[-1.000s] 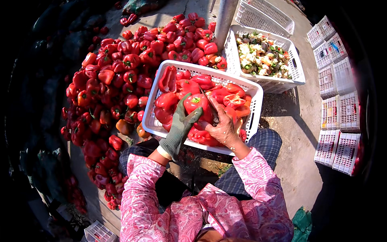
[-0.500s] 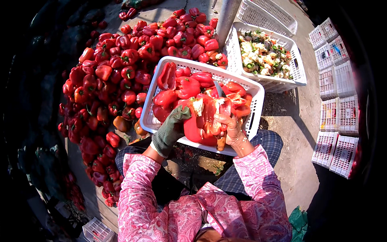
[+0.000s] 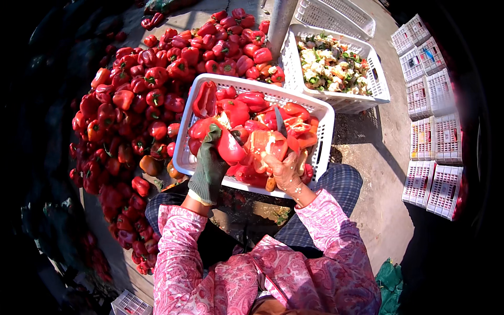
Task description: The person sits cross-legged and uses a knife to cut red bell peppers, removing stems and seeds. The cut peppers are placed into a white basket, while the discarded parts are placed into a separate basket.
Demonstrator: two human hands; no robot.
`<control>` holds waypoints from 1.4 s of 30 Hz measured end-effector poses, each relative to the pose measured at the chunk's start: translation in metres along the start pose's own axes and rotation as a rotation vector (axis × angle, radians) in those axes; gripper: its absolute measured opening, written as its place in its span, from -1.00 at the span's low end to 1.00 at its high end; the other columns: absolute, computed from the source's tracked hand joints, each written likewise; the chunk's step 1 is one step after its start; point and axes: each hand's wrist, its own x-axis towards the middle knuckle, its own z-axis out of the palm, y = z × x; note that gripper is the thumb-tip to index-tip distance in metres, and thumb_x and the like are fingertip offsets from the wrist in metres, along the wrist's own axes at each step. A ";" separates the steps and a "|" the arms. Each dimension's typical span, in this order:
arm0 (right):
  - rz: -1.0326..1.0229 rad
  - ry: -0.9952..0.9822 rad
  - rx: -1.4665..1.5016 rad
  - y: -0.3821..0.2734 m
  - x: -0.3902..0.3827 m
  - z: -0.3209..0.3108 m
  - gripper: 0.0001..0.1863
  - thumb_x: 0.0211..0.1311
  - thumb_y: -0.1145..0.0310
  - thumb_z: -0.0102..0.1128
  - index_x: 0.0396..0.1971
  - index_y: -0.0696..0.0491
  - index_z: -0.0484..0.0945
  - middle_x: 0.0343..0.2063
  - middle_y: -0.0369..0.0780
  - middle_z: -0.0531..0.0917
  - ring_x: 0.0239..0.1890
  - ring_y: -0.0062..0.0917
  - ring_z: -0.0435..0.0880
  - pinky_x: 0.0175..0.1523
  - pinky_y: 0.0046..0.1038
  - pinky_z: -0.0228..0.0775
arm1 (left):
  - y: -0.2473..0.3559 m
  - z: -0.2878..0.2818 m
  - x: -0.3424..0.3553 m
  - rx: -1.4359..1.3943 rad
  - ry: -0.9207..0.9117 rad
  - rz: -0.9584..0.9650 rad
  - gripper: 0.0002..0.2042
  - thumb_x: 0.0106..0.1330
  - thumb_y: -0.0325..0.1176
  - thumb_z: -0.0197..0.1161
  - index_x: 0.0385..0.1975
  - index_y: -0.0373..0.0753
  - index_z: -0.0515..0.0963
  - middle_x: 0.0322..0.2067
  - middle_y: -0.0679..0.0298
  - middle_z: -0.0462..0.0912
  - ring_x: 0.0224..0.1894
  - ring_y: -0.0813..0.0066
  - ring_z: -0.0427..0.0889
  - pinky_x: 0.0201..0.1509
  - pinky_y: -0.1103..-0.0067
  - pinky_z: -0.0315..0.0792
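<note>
My left hand (image 3: pixel 208 163), in a dark green glove with a ribbed cuff, grips a red bell pepper piece (image 3: pixel 231 149) over the white plastic crate (image 3: pixel 181 152) at my lap. Bare and dotted with pale seeds, my right hand (image 3: pixel 287 172) is closed round a knife whose blade (image 3: pixel 281 122) points up and away. The end of its orange-brown handle (image 3: pixel 270 184) shows below the fingers. Against that same hand sits an opened pepper half (image 3: pixel 268 146), its pale inside facing up. Cut red pepper pieces (image 3: pixel 253 100) fill the crate under both hands.
A large heap of whole red peppers (image 3: pixel 123 100) spreads along the left and far side. Beyond my crate, another white crate (image 3: pixel 380 84) holds pepper cores and seeds (image 3: pixel 333 65), beside a metal post (image 3: pixel 281 26). Stacked white crates (image 3: pixel 433 134) line the right.
The pepper between my hands has come apart into separate pieces. My left hand has moved left with one piece; the right keeps the knife and the opened half. The whole view has shifted slightly.
</note>
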 end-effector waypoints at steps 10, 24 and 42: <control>-0.344 0.096 -0.733 -0.042 0.030 -0.040 -0.34 -0.04 0.36 0.41 0.15 0.06 0.39 0.01 -0.07 0.55 0.06 -0.28 0.56 0.12 -0.36 0.38 | 0.002 0.000 0.006 0.406 -0.205 -0.073 -0.57 0.25 -0.18 0.26 0.00 -0.33 0.43 -0.19 0.16 0.62 -0.13 0.35 0.62 0.00 0.46 0.51; -0.687 -0.263 -0.837 -0.014 0.031 -0.017 -0.42 -0.11 0.65 0.09 0.06 0.11 0.36 -0.21 0.00 0.51 -0.19 -0.03 0.57 -0.14 -0.23 0.49 | -0.041 -0.010 0.001 0.637 -0.299 -0.210 -0.63 0.31 -0.06 0.18 -0.09 -0.24 0.48 -0.27 0.42 0.53 -0.24 0.69 0.47 -0.14 0.67 0.39; -0.144 0.138 -0.687 0.021 0.071 -0.043 -0.89 0.06 0.44 0.24 -0.41 0.13 0.56 -0.59 -0.13 0.62 -0.62 -0.30 0.56 -0.47 -0.32 0.41 | -0.047 0.014 -0.026 1.054 -0.283 0.242 -0.51 0.21 -0.25 0.33 0.06 -0.40 0.41 -0.21 0.29 0.61 -0.18 0.57 0.57 -0.02 0.61 0.43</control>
